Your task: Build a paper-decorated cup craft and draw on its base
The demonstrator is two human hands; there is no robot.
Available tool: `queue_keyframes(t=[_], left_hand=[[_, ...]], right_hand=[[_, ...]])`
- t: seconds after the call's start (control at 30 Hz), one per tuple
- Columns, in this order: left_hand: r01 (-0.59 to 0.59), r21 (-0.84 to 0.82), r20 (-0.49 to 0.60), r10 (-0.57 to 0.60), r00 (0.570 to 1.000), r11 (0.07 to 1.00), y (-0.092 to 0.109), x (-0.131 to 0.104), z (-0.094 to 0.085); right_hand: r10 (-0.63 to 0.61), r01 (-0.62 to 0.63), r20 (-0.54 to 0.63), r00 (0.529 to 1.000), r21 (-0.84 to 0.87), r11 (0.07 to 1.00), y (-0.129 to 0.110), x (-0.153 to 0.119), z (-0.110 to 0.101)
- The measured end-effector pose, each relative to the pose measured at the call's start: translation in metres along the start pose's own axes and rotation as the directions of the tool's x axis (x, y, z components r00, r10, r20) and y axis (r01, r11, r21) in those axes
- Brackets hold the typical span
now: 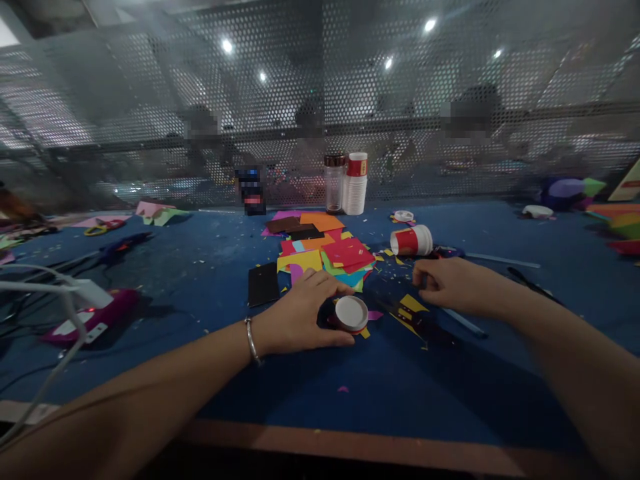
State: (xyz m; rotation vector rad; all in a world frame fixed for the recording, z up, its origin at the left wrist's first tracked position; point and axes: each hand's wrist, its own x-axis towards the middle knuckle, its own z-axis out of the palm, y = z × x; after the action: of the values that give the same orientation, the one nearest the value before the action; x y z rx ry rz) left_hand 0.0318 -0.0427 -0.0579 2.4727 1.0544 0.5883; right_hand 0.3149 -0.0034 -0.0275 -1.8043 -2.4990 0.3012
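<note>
My left hand [305,313], with a silver bangle at the wrist, curves its thumb and fingers around a small paper cup [351,314]. The cup's round white end faces up, and bits of yellow and red paper show at its lower edge. Off to the right, my right hand [437,283] is held with its fingers curled together; whatever may be between the fingertips is hidden. Below that hand lie a dark elongated object [425,327], too dim to name, a yellow paper scrap [411,305] and a translucent stick [465,323].
Coloured paper sheets [345,253] are piled ahead, beside a black pad [263,284]. A red-and-white paper cup [413,241] lies on its side. Farther back stand a jar [334,183] and stacked cups [355,190]. A purple power strip [95,319] with cables occupies the left.
</note>
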Motion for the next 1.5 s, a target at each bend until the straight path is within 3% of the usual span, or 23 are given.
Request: queue_keyframes(t=[0.1, 0.17, 0.3, 0.43, 0.53, 0.63, 0.8, 0.93, 1.1, 1.33, 1.5], left_hand=[[0.009, 0.012, -0.045, -0.009, 0.999, 1.000, -0.001, 0.001, 0.004], [0.008, 0.017, -0.094, -0.006, 0.996, 1.000, -0.001, 0.001, 0.004], [-0.015, 0.110, -0.252, 0.043, 0.967, 0.994, 0.006, 0.001, 0.001], [-0.172, 0.231, -0.344, 0.246, 0.906, 0.958, 0.021, 0.004, 0.003], [-0.297, 0.295, -0.313, 0.386, 0.868, 0.908, 0.029, 0.008, 0.009], [-0.311, 0.329, -0.300, 0.410, 0.861, 0.892, 0.029, 0.013, 0.014], [-0.200, 0.196, -0.345, 0.259, 0.902, 0.960, 0.016, 0.016, 0.006], [-0.053, 0.086, -0.299, 0.077, 0.951, 0.995, 0.002, 0.012, -0.003], [0.064, 0.087, -0.221, -0.043, 0.974, 0.994, 0.001, 0.006, -0.005], [0.099, 0.128, -0.137, -0.081, 0.987, 0.987, 0.008, 0.004, -0.002], [0.127, 0.107, -0.121, -0.114, 0.986, 0.986, 0.008, 0.006, -0.003]], right_hand=[[-0.035, 0.035, 0.001, 0.999, 0.066, 0.997, -0.002, 0.001, -0.002], [-0.075, 0.078, -0.022, 0.997, 0.218, 0.973, -0.007, 0.000, -0.005], [-0.120, 0.162, -0.110, 0.987, 0.614, 0.772, -0.024, -0.004, -0.006], [-0.123, 0.196, -0.154, 0.981, 0.743, 0.640, -0.044, -0.010, 0.000], [-0.147, 0.251, -0.205, 0.968, 0.716, 0.652, -0.053, -0.012, 0.009], [-0.208, 0.345, -0.289, 0.934, 0.587, 0.733, -0.056, -0.011, 0.016], [-0.296, 0.400, -0.316, 0.901, 0.345, 0.849, -0.052, -0.006, 0.021], [-0.330, 0.378, -0.207, 0.921, 0.276, 0.884, -0.051, -0.006, 0.021], [-0.288, 0.295, -0.066, 0.955, 0.271, 0.916, -0.053, -0.009, 0.021], [-0.322, 0.325, -0.053, 0.945, 0.239, 0.915, -0.057, -0.014, 0.017], [-0.455, 0.478, -0.151, 0.877, 0.185, 0.859, -0.058, -0.016, 0.021]])
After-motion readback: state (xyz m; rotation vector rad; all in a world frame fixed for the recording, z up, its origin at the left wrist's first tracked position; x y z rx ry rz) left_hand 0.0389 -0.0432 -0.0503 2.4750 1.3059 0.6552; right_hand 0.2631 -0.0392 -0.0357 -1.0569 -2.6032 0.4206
